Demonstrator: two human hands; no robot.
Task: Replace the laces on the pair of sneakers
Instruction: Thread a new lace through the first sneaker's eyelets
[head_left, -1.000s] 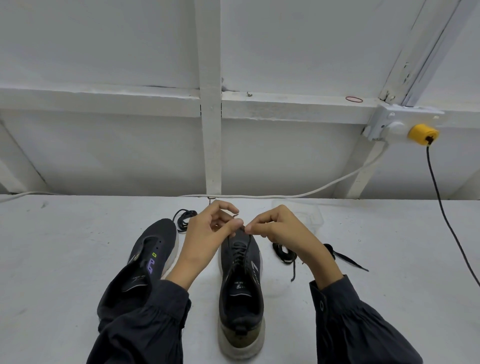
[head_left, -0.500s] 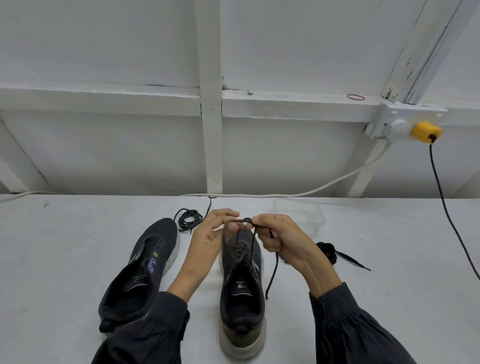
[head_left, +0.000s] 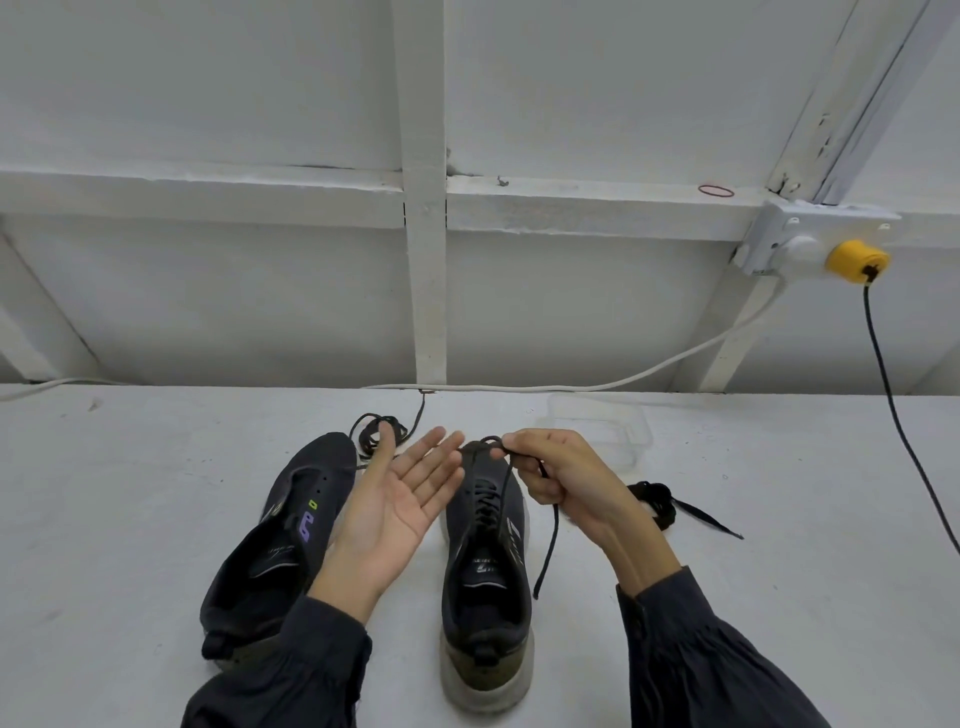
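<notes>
Black lace (head_left: 549, 538) looks limp, light, best taken near its tip; right hand (head_left: 566, 480) pinches it, left hand (head_left: 396, 506) open, empty

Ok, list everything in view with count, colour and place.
unlaced fabric sneaker: one, black with purple mark, left.
laced fabric sneaker: one, black, centre.
threaded lace: one, black, end in right hand.
loose lace bundle: one, black, behind unlaced fabric sneaker.
second lace bundle: one, black, beside right wrist.
clear plastic tray: one, behind right hand.
socket box: one, white, wall right.
plug: one, yellow, in socket box; black cord hanging.
cable: one, white, table's back edge.
rubber band: one, red, wall ledge.
table: one, white.
left hand: open, palm up.
right hand: pinching threaded lace.
</notes>
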